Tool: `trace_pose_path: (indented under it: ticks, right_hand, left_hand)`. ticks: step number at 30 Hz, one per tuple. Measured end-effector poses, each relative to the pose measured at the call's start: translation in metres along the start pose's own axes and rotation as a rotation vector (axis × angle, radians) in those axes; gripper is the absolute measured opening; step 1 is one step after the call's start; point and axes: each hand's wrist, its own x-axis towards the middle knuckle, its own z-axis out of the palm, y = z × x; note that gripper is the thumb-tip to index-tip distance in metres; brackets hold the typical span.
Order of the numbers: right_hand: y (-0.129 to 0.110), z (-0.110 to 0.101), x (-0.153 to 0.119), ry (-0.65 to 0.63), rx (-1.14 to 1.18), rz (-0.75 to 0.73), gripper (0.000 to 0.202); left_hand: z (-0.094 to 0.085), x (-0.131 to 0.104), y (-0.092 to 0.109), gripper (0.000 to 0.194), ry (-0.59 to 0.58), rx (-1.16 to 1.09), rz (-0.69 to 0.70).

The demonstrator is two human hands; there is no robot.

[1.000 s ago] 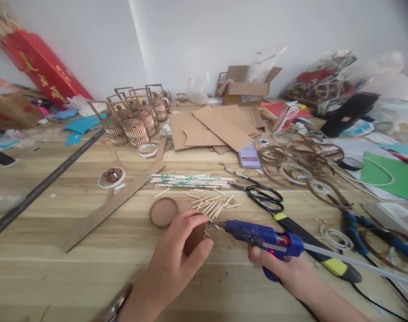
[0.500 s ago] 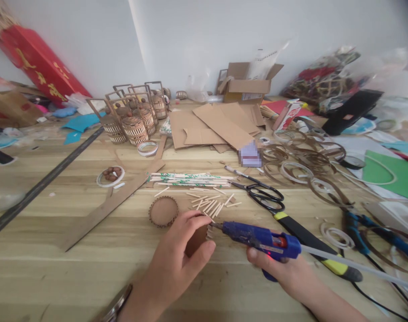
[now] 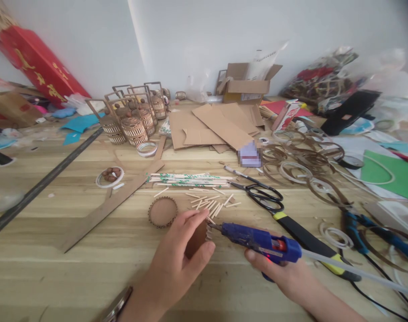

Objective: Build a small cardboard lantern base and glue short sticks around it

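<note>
Pale wall (image 3: 207, 40) at the back, wooden table (image 3: 73, 286) in front of it, crowded toward the far side. Along there, handled baskets (image 3: 135, 129) grouped on the left, flat cardboard sheets (image 3: 197, 127) piled near the middle, an open box (image 3: 246, 86) just behind them. Hands apart from each other, each closed on something different. In the left hand (image 3: 177, 255), a brown piece (image 3: 196, 239) with a ridged edge, held between thumb and fingers, low in the middle of the table (mostly covered by the hand, full shape hard to tell). In the right hand (image 3: 287, 273), a blue glue gun (image 3: 257, 241), gripped by the handle, small red light (image 3: 268, 256) showing, nozzle (image 3: 216, 227) aimed left at the ridged edge; cannot tell whether touching. Just beyond the left hand, a toothed disc (image 3: 162, 212) lying flat; to its right, short pale sticks (image 3: 217, 210) scattered, then wrapped sticks (image 3: 190, 180) farther back and black scissors (image 3: 266, 195) beside those.
</note>
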Motion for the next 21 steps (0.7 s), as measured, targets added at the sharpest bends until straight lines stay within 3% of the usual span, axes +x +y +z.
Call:
trace_pose_path:
  ticks: [6,12,21]
  right_hand:
    - [0.001,0.0,0.001,0.009,-0.033,-0.021,0.027]
    - [-0.012,0.003,-0.005,0.109,-0.06,0.111,0.029]
    - [-0.016,0.003,-0.003,0.089,-0.054,0.046,0.021]
  left_hand:
    - [0.0,0.001,0.0,0.037,-0.006,-0.002,-0.027]
    - [0.0,0.0,0.002,0.034,-0.005,0.0,-0.036]
    - [0.0,0.0,0.004,0.031,0.0,-0.012,-0.035]
